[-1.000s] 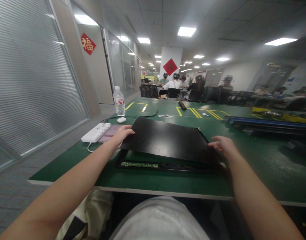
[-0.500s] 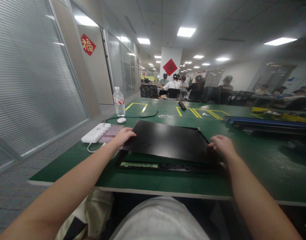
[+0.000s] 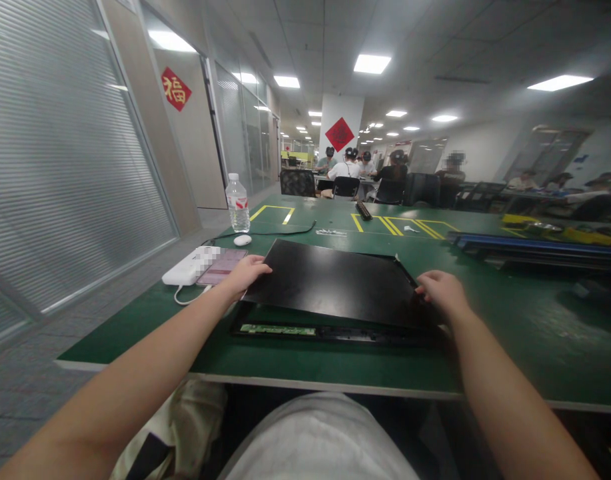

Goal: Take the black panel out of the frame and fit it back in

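Observation:
A flat black panel (image 3: 335,283) lies over a black frame (image 3: 330,331) on the green table (image 3: 525,333). A strip of green circuit board (image 3: 278,329) shows along the frame's near edge. My left hand (image 3: 245,272) grips the panel's left edge, fingers curled on it. On the panel's right edge, my right hand (image 3: 442,291) holds it with bent fingers. The panel sits almost flat, its near edge slightly above the frame.
A white power bank (image 3: 190,266) with a cable and a phone (image 3: 221,266) lie left of the panel. A water bottle (image 3: 238,203) and a white mouse (image 3: 242,240) stand behind. Blue and black trays (image 3: 535,250) are at the right. Several people sit at far tables.
The panel has come down, from tilted up at its far edge to almost flat on the frame. Both hands stayed on its edges.

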The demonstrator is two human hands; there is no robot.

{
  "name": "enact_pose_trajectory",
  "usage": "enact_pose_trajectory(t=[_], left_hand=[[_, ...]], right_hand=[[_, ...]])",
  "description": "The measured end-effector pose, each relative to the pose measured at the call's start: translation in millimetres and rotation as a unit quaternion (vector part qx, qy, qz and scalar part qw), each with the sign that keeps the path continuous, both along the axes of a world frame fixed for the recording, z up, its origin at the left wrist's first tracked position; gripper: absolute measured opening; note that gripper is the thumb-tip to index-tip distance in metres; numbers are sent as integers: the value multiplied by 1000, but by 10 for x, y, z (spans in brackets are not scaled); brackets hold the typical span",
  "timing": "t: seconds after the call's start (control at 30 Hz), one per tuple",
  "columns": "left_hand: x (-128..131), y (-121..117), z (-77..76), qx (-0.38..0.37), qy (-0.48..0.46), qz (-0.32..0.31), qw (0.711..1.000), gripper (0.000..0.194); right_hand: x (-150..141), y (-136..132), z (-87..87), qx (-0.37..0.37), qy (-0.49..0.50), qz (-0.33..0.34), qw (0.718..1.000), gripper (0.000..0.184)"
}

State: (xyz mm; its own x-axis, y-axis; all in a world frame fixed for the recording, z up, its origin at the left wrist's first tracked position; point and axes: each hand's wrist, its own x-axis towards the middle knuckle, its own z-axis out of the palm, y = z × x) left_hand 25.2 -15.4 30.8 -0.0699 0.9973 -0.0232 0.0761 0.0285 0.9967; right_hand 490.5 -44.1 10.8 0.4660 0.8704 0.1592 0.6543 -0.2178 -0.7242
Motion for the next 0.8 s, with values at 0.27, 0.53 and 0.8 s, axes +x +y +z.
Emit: enact_pose_trajectory(t=[0.27, 0.53, 0.8], left_hand=[[57, -57, 40, 3, -2, 21, 1000, 32], [17, -19, -17, 15, -9, 6, 1000, 36], [8, 15, -41, 2, -7, 0, 1000, 37]], right_hand=[[-28, -20, 40, -15, -18, 6, 1000, 12], [-57, -40, 67, -16, -22, 11, 1000, 13], [-70, -45, 94, -38, -25, 13, 999, 20]])
